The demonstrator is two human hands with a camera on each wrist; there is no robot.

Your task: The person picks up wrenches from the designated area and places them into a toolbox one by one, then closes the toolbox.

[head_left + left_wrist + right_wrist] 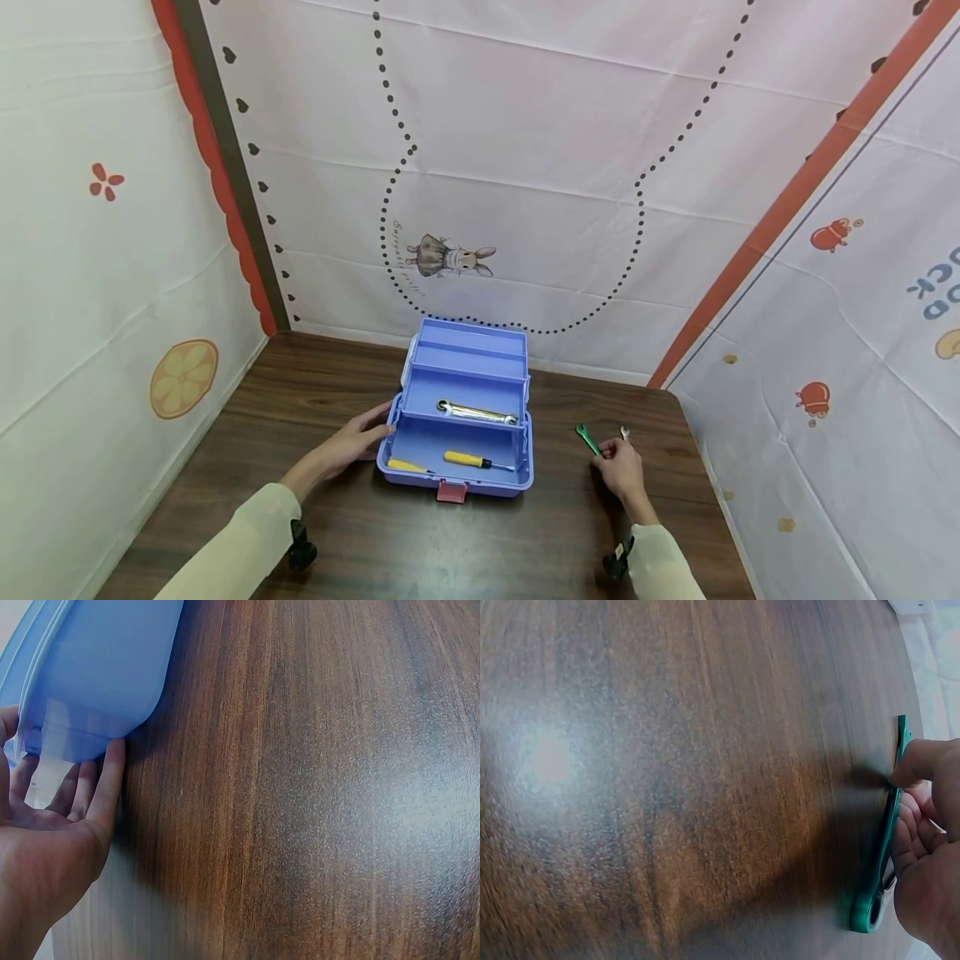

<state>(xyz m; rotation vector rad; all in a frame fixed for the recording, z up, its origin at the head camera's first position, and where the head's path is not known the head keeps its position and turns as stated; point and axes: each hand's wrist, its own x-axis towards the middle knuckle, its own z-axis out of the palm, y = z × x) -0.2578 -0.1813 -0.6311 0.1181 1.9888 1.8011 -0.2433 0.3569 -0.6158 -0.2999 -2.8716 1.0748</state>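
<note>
A blue toolbox (459, 480) stands unlatched on the table, its stepped trays raised at the back. My left hand (348, 446) holds its left side, thumb at the rim; in the left wrist view the fingertips (114, 754) touch the outer wall. To the right of the box, my right hand (621, 468) pinches a green wrench (588, 439) between thumb and fingers. Its ring end (866, 911) shows in the right wrist view, close over the table. Just beyond this hand, the tip of a silver wrench (625, 432) shows, the rest hidden.
Shiny wrenches (477, 412) lie in the lowest raised tray. Two yellow-handled screwdrivers, one on the right (465, 458) and one at the left (407, 466), lie in the box bottom. A red latch (452, 492) hangs at its front. Printed cloth walls (540, 250) enclose the wooden table (420, 550).
</note>
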